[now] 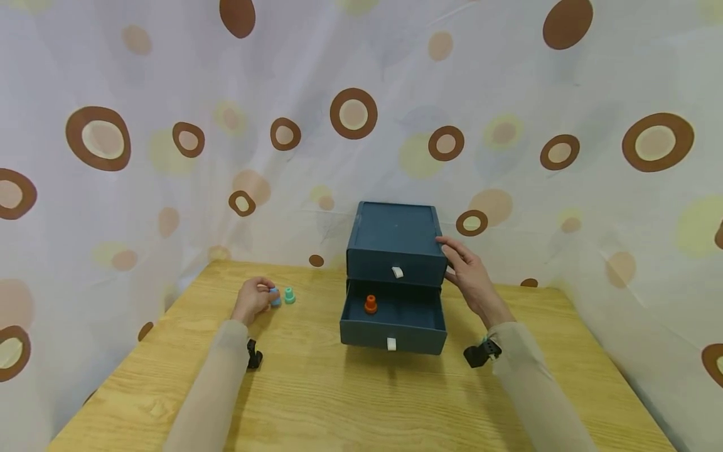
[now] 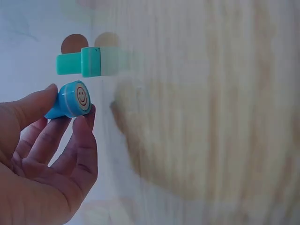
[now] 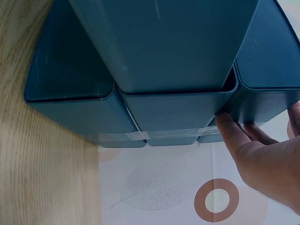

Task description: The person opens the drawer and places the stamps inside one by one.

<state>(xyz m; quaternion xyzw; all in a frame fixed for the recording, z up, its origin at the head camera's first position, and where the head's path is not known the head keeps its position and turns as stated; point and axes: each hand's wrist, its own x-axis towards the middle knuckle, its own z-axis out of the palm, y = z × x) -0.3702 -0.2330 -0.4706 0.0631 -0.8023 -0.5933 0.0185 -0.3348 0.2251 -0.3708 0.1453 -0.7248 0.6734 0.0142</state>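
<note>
My left hand (image 1: 255,299) pinches a blue toy stamp (image 2: 70,100) between thumb and fingers. Its printed smiley face shows in the left wrist view. Just beside it a green stamp (image 1: 290,295) stands on the table. A dark blue drawer cabinet (image 1: 395,229) is at the table's back. Its drawer (image 1: 361,333) below the top one is pulled out, and an orange stamp (image 1: 370,305) stands inside. My right hand (image 1: 471,279) touches the cabinet's right side near the upper front corner, fingers extended, one fingertip at the top edge.
The wooden table (image 1: 316,402) stretches in front of the cabinet and to both sides. A patterned curtain (image 1: 384,169) hangs right behind it. White pull tabs (image 1: 391,344) stick out from the drawer fronts.
</note>
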